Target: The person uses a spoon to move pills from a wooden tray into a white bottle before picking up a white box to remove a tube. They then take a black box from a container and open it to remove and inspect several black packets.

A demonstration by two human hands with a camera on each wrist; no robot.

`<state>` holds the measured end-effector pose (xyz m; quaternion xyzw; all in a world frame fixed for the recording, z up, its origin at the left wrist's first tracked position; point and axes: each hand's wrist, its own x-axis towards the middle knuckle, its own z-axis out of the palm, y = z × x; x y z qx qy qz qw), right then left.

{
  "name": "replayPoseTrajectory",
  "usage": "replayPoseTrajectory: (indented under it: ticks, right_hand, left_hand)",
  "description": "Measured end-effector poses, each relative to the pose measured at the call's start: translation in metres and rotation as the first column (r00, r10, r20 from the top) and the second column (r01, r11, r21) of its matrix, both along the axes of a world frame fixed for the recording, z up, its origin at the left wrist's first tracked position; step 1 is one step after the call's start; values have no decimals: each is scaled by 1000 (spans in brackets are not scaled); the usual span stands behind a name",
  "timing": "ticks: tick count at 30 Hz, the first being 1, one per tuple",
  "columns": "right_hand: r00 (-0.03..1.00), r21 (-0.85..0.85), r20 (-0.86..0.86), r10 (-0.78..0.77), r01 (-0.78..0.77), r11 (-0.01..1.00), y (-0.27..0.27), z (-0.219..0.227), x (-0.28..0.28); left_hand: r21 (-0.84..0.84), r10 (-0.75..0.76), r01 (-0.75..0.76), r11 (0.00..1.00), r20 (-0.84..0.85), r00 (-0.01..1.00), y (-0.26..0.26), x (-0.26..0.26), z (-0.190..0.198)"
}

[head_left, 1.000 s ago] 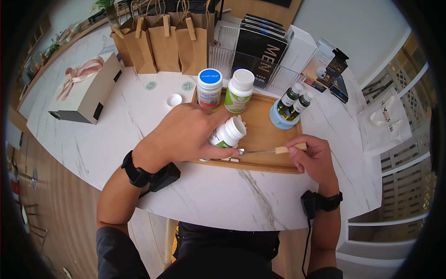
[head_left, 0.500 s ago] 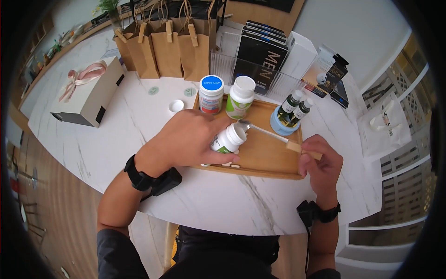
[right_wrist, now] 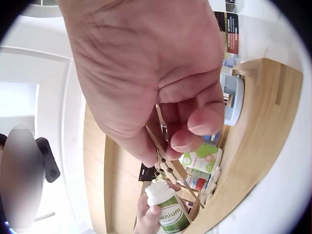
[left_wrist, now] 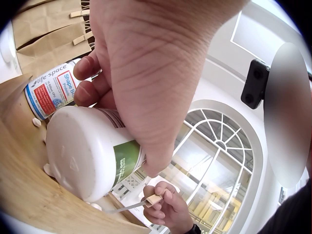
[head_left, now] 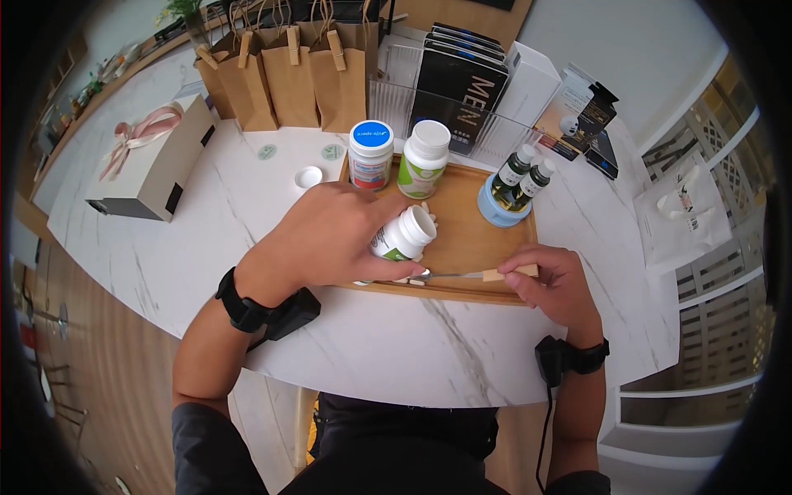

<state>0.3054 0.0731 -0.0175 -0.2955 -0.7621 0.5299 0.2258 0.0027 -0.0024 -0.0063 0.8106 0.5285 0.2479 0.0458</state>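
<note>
My left hand [head_left: 330, 235] grips a white pill bottle [head_left: 404, 234] with a green label, tilted low over the wooden tray [head_left: 470, 235]. Its uncapped mouth points up and right. In the right wrist view the label [right_wrist: 171, 213] partly reads "enium". My right hand [head_left: 554, 285] pinches the wooden handle of a thin metal spoon [head_left: 499, 274] between thumb and fingers. The spoon's tip is down by the tray's front edge, beside my left thumb and among several white pills [head_left: 415, 281]. More pills [right_wrist: 210, 187] lie along the tray in the right wrist view.
A blue-lidded bottle [head_left: 371, 157] and a green-and-white bottle [head_left: 424, 161] stand at the tray's back left. Two dark bottles [head_left: 521, 177] sit in a blue holder [head_left: 503, 213] at right. A white cap [head_left: 308, 177], paper bags [head_left: 289, 87] and a ribboned box [head_left: 153, 161] are beyond.
The spoon rose from the tray's front edge to the bottle mouth half a second ago, and is now back down by the pills. My left hand keeps its grip on the tilted bottle.
</note>
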Motion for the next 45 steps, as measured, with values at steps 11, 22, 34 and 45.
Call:
replayPoseTrajectory:
  ticks: [11,22,34,45]
  right_hand:
    - [998,116,58,22,-28,993,6,0,5]
    - [996,-141,-12,-87,85,986,8,-6,5]
    - [922,186,-374,-96,176,967,0,-5,1]
    - [972,118,-170,-163,184,976,1,-5,-1]
  left_hand:
    - [1,-5,5,1000,-10,1000,0,0,1]
    - [-33,6,-6,999,-6,1000,-1,0,2]
    - [-9,-14,14,1000,-6,1000,1,-2,-2]
    - [79,66,-60,995,-71,995,-1,-2,3]
